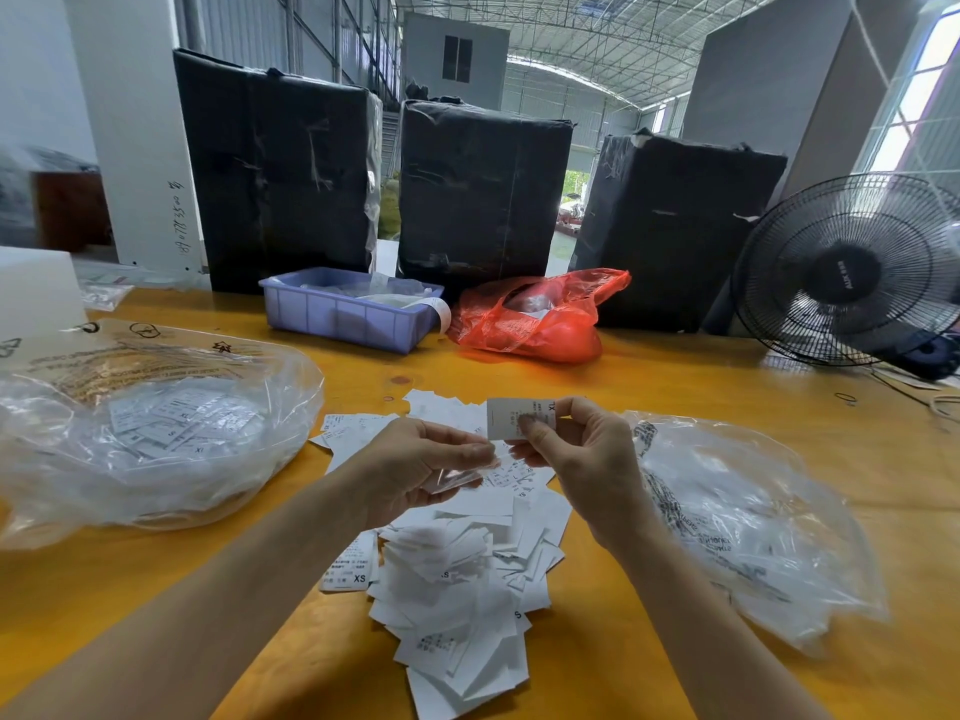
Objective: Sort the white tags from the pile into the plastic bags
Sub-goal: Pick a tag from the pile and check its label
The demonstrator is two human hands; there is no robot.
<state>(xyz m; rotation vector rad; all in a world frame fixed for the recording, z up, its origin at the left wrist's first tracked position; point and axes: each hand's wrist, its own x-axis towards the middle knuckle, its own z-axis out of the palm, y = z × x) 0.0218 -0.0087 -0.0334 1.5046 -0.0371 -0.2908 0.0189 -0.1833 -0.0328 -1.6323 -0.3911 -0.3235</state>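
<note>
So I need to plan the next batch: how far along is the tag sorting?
Partly done. The left plastic bag already holds a layer of tags, and the right plastic bag appears to hold some too. In hand: the right hand pinches one tag, while the left hand holds something thin. Left: a sizeable pile on the table.

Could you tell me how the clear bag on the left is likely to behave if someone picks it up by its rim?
The clear bag looks thin and crumpled, so it would probably sag and fold. It holds only paper tags, so it is likely light. Its glossy film may slip in a loose grip.
</note>
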